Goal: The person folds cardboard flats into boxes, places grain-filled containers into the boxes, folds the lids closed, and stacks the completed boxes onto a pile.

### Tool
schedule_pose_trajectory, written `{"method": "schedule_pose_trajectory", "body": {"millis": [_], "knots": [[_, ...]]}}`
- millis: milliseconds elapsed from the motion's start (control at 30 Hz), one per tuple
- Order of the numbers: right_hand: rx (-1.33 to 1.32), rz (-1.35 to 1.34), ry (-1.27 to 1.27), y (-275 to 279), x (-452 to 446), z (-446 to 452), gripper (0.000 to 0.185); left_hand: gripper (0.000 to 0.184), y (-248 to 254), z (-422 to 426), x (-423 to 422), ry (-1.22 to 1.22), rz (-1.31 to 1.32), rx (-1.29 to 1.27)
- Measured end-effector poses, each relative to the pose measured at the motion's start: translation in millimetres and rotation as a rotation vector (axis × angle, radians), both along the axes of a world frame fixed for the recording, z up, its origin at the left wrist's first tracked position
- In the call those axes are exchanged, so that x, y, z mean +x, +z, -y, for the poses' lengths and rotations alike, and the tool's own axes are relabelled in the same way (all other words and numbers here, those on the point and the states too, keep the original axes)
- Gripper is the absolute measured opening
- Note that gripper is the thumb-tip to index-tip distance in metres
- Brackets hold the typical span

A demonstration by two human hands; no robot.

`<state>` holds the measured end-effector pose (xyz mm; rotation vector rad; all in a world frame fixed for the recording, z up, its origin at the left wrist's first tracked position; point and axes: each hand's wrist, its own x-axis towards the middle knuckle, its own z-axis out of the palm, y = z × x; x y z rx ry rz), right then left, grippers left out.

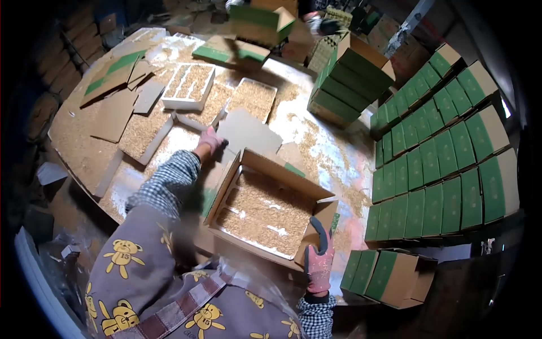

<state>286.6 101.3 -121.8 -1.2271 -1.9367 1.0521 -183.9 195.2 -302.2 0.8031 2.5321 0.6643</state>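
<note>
2 gloved hands, 1 open box

The box (282, 182) sits open-topped on the table (324, 161) before the person, with husk (259, 195) inside. The left hand (210, 141) is at the edge of a grey card (251, 130); I can't tell whether it grips. The right hand (319, 257) is spread, thumb apart from fingers, by the box's right side

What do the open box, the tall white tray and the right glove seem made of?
Open box: matte brown cardboard, from its stiff folded walls.
White tray: probably foam, dull, going by its thick pale sides; plastic is possible.
Right glove: pink fabric, seemingly, with darker ends that may be rubber-coated; the colour break suggests it.
</note>
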Motion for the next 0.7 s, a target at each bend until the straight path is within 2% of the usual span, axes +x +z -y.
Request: {"method": "schedule_pose_trajectory", "body": {"millis": [33,67,133,167,200,267,333,367,400,433,467,500,533,567,600,633,667,700], "knots": [[-0.054,-0.065,-0.008,2,-2,-1,0.055,0.055,-4,3,-18,-0.008,-0.081,0.084],[-0.079,-0.098,0.000,7,-6,-3,0.054,0.049,27,8,-26,0.045,-0.092,0.089],[-0.049,-0.072,-0.040,3,-4,-4,0.052,0.042,81,28,-47,-0.011,-0.347,0.158],[-0.064,-0.078,-0.052,6,-6,-1,0.053,0.037,100,38,-62,-0.026,-0.364,0.238],[-0.058,-0.098,-0.056,7,-11,-3,0.055,0.033,134,58,-53,-0.070,-0.305,0.589],[-0.031,-0.118,0.021,0,-9,-6,0.049,0.032,224,97,21,-0.319,-0.275,0.920],[-0.032,-0.265,-0.050,-3,-15,-4,0.051,0.035,265,140,117,-0.687,-0.316,0.854],[0.007,-0.265,-0.041,-7,-15,-5,0.055,0.039,278,151,164,-1.030,-0.317,0.715],[0.003,-0.271,-0.030,-7,-18,-2,0.055,0.037,261,152,204,-1.083,-0.164,0.364],[-0.101,-0.427,-0.081,-6,-22,5,0.056,0.034,219,139,222,-1.190,-0.186,0.231],[-0.199,-0.585,-0.134,-4,-23,7,0.058,0.027,210,130,245,-1.105,-0.070,0.323],[-0.198,-0.548,-0.160,-34,-11,2,0.060,0.027,207,120,264,-1.104,0.163,0.353],[-0.198,-0.510,-0.186,-64,1,-3,0.062,0.025,211,116,282,-1.139,0.261,0.442],[-0.200,-0.472,-0.211,-93,12,-8,0.064,0.026,210,105,294,-1.134,0.302,0.288],[-0.188,-0.398,-0.252,-95,17,-8,0.065,0.027,203,101,301,-1.105,0.357,0.138],[-0.190,-0.399,-0.250,-93,19,-7,0.065,0.037,188,92,287,-1.124,0.755,0.020],[-0.302,-0.579,-0.218,-78,14,-7,0.064,0.044,181,90,275,-1.242,0.641,-0.018],[-0.354,-0.682,-0.217,-66,9,-7,0.064,0.048,195,101,268,-1.298,0.225,-0.007]]}}
